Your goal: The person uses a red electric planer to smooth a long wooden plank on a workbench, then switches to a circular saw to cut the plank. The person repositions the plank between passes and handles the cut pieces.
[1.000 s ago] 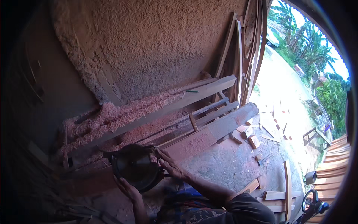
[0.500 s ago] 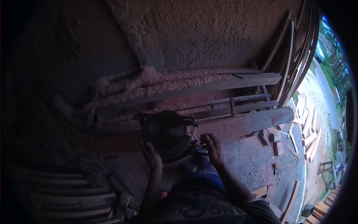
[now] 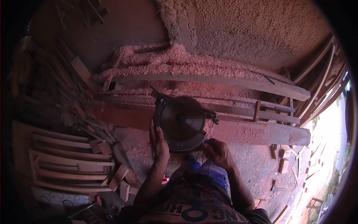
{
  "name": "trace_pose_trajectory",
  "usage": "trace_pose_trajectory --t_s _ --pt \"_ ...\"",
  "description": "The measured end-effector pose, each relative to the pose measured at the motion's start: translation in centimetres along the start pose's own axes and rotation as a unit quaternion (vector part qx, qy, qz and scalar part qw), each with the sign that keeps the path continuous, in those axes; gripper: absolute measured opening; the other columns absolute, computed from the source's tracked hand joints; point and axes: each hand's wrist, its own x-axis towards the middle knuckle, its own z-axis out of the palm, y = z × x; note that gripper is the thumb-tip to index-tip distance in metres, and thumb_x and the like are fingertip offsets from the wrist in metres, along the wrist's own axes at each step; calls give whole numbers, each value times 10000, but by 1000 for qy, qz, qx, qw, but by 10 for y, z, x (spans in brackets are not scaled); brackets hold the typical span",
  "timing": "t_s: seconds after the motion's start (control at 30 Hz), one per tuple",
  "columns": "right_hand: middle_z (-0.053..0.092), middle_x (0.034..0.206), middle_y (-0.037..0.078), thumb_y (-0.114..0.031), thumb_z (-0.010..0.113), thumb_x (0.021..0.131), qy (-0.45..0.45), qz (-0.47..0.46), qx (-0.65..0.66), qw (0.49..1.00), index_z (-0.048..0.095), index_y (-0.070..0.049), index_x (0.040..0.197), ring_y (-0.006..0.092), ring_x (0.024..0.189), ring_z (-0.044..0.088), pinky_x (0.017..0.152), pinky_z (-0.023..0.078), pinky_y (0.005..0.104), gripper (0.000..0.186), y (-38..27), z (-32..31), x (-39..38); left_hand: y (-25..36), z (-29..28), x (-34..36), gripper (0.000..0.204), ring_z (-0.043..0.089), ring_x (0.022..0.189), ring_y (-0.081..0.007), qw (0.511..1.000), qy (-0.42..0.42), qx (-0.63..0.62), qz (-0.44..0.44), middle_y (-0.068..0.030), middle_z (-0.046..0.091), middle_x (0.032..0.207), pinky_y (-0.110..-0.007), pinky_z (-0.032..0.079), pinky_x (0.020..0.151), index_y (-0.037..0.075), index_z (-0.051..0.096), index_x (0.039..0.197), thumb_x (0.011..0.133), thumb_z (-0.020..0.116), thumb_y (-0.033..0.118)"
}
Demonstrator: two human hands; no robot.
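Observation:
A circular saw with a round, dull metal blade and a dark guard is held up in front of my body, its blade face toward me. My left hand grips its lower left side, the thumb on the rim and the other fingers partly hidden behind. At the saw's lower right edge, my right hand has its fingers closed; what they grip there is partly hidden by the dimness. Behind the saw runs a long reddish plank, dusted with shavings.
Pink wood shavings cover a long beam along the rough wall. Curved wooden frame pieces lie at the left, with a pile of offcuts beyond. Wood blocks are scattered on the floor at the right.
The picture is brighter and the view has shifted. My right hand has gone from beside the saw's right side to its lower right edge. My left hand stays on the saw.

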Motion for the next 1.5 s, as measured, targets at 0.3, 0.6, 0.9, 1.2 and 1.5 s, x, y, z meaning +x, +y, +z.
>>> trace_pose_trajectory --t_s 0.3,0.6,0.9,1.2,1.5 --pt "670 747 165 -195 657 986 -57 -108 -116 986 687 -6 1013 335 648 685 574 519 428 193 7 -12 11 6 1 -8 615 440 1454 -283 999 21 36 30 -176 414 1607 -405 335 1208 11 353 1602 1126 439 391" --pt "644 699 65 -129 646 937 -28 -255 -364 895 630 -84 895 271 606 673 525 521 396 64 2 -30 19 0 5 -4 603 464 1432 -276 999 38 17 30 -160 440 1592 -405 353 1199 24 372 1597 1118 466 378" --pt "619 662 40 -309 691 1014 -169 182 169 954 659 -16 987 117 565 613 489 465 329 296 -20 -40 19 -2 3 -3 587 465 1429 -272 997 51 27 47 -156 458 1584 -387 338 1198 14 398 1586 1117 467 361" --pt "717 813 92 -194 731 889 -3 -313 -296 902 667 -38 1170 257 751 717 663 576 402 328 39 -41 15 4 6 -6 592 476 1423 -272 998 53 27 11 -162 467 1575 -388 352 1193 30 388 1593 1118 469 373" --pt "593 1465 86 -347 647 967 -207 -423 -399 787 632 -125 1396 251 1402 521 1229 352 465 484 176 -50 82 5 18 -5 544 482 1424 -273 995 87 37 16 -151 474 1578 -388 364 1196 55 425 1577 1119 467 345"
